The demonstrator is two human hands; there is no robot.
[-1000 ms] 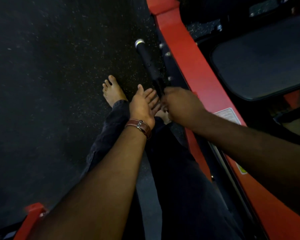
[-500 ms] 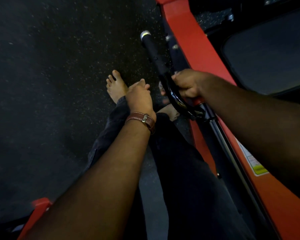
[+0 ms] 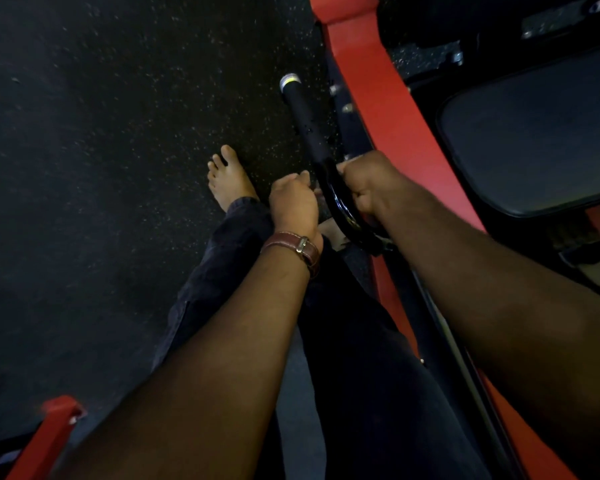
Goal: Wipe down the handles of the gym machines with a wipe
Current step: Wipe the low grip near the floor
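Note:
A black machine handle [image 3: 305, 123] with a silver end cap points away from me beside the red frame [image 3: 388, 109]. My right hand [image 3: 366, 183] grips the handle's glossy curved lower part, fingers wrapped round it. A small pale bit shows at its fingertips; I cannot tell whether it is a wipe. My left hand [image 3: 293, 200], with a brown strap on the wrist, hovers just left of the handle with its fingers curled; no object shows in it.
My legs in dark trousers and a bare foot [image 3: 227, 178] stand on the black speckled rubber floor [image 3: 101, 168]. A black padded seat [image 3: 534, 140] lies right of the red frame. Another red frame piece [image 3: 54, 420] sits at the lower left.
My right hand has shifted from the handle's base onto its curved part and closed round it. My left hand's fingers, straight a second ago, have curled.

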